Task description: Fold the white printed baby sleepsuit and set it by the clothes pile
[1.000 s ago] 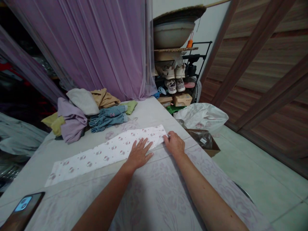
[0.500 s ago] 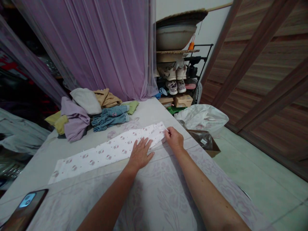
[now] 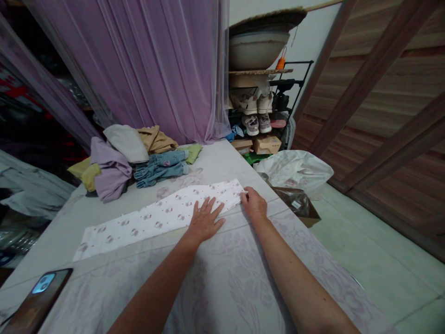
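Fingers spread, my left hand [image 3: 206,222] rests on a printed white cloth [image 3: 139,226] slanting lengthwise to my left across the floral sheet [image 3: 229,273]; my right hand [image 3: 256,205] (nearer its right end) pinches that edge.

The left hand [image 3: 206,220] is covering part of the white cloth [image 3: 139,227], and the right hand [image 3: 255,205] is hiding a bit of its end. The little pictures [image 3: 158,224] on the cloth are looking too small to name. The bottom edge is cutting off both arms [image 3: 295,273] and the phone [image 3: 36,301]. The top edge is cutting off the purple curtain [image 3: 167,69].
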`<act>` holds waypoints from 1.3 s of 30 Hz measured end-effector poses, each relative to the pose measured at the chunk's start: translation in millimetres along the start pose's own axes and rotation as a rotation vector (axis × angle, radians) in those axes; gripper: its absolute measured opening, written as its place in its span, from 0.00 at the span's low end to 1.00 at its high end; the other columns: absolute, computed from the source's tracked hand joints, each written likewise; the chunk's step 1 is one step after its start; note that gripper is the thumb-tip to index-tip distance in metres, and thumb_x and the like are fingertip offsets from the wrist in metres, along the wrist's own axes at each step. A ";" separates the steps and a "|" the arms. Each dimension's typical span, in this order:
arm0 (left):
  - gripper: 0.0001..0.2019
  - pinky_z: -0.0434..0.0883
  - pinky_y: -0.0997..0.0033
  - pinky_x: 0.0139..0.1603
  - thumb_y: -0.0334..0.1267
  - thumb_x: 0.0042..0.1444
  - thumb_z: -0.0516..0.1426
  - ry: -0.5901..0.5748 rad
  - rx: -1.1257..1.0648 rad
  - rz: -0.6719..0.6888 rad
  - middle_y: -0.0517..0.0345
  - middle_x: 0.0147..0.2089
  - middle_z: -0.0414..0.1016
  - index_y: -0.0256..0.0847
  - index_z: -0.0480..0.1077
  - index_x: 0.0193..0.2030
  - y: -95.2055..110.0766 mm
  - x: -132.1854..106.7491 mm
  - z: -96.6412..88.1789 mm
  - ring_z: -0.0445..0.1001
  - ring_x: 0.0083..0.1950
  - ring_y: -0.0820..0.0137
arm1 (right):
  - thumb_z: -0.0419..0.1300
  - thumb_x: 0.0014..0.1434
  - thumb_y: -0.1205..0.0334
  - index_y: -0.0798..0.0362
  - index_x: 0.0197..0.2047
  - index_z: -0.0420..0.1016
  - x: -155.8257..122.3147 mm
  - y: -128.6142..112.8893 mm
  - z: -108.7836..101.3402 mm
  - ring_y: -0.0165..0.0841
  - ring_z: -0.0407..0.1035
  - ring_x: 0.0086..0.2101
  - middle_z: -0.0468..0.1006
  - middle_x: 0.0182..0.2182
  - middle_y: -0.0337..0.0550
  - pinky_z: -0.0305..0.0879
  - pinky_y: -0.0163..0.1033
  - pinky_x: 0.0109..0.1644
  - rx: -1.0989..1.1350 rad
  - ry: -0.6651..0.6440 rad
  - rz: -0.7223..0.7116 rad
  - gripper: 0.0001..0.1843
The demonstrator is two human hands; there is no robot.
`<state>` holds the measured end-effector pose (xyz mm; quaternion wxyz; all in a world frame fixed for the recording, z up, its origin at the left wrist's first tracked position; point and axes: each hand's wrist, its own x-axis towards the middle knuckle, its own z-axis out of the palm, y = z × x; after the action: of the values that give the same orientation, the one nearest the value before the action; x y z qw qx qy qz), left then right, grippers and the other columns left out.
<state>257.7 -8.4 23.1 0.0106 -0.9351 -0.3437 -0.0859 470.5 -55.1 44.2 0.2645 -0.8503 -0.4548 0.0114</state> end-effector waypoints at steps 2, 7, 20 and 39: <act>0.27 0.48 0.37 0.69 0.55 0.65 0.47 -0.010 -0.005 -0.006 0.54 0.74 0.55 0.59 0.56 0.70 0.5 0.3 -1.3 0.51 0.74 0.53 | 0.51 0.65 0.57 0.53 0.55 0.72 -0.9 1.3 0.3 0.35 0.70 0.42 0.78 0.45 0.47 0.61 0.36 0.44 0.024 0.040 -0.012 0.19; 0.27 0.49 0.36 0.69 0.56 0.65 0.46 -0.025 -0.017 -0.012 0.53 0.75 0.52 0.58 0.56 0.70 2.1 0.1 -5.5 0.49 0.74 0.54 | 0.51 0.66 0.55 0.57 0.56 0.72 -4.0 -2.7 -2.5 0.40 0.68 0.47 0.77 0.48 0.53 0.60 0.40 0.50 -0.035 0.074 -0.020 0.22; 0.30 0.47 0.38 0.71 0.57 0.65 0.45 -0.038 -0.057 -0.024 0.53 0.74 0.54 0.51 0.54 0.71 2.4 0.7 -3.5 0.49 0.75 0.55 | 0.53 0.64 0.53 0.54 0.52 0.74 0.1 -10.3 -6.2 0.40 0.71 0.44 0.78 0.44 0.52 0.62 0.40 0.45 -0.148 -0.008 0.005 0.19; 0.32 0.53 0.40 0.69 0.54 0.67 0.41 0.104 0.081 -0.360 0.43 0.71 0.58 0.39 0.55 0.71 -51.5 -86.3 -14.0 0.55 0.72 0.52 | 0.43 0.69 0.57 0.48 0.68 0.60 -33.9 -26.9 9.3 0.42 0.47 0.68 0.58 0.69 0.49 0.39 0.66 0.68 -0.280 -0.210 -0.360 0.27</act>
<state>157.7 -25.5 20.5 0.0502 -0.8517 -0.5075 -0.1206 427.5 -65.4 41.1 0.0932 -0.7782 -0.6209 -0.0107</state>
